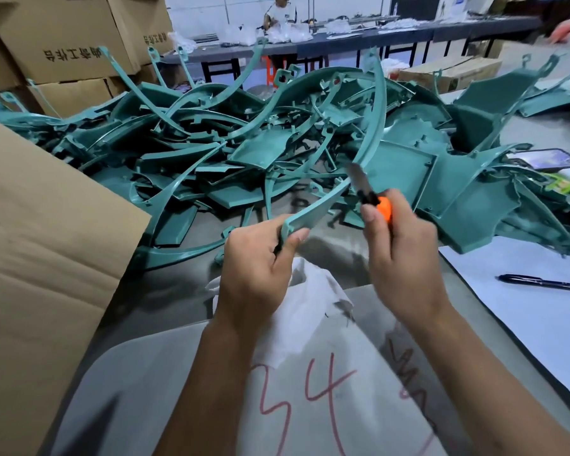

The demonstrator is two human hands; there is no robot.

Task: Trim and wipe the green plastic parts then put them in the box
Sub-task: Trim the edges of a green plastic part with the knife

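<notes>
My left hand (259,258) grips the near end of a long curved green plastic part (374,126) that arcs up and away over the pile. My right hand (400,245) holds an orange-handled knife (384,207), its blade (357,177) blurred and pointing up beside the part's inner edge. A white cloth (310,307) lies on the table under my hands. A large heap of green plastic parts (244,153) covers the table behind. A cardboard box (40,258) stands at my left, only its flap and wall showing.
A black pen (540,283) lies on white paper at the right. A phone (545,159) rests on parts at far right. Stacked cardboard boxes (66,37) stand at back left. A person sits at a far table (343,37).
</notes>
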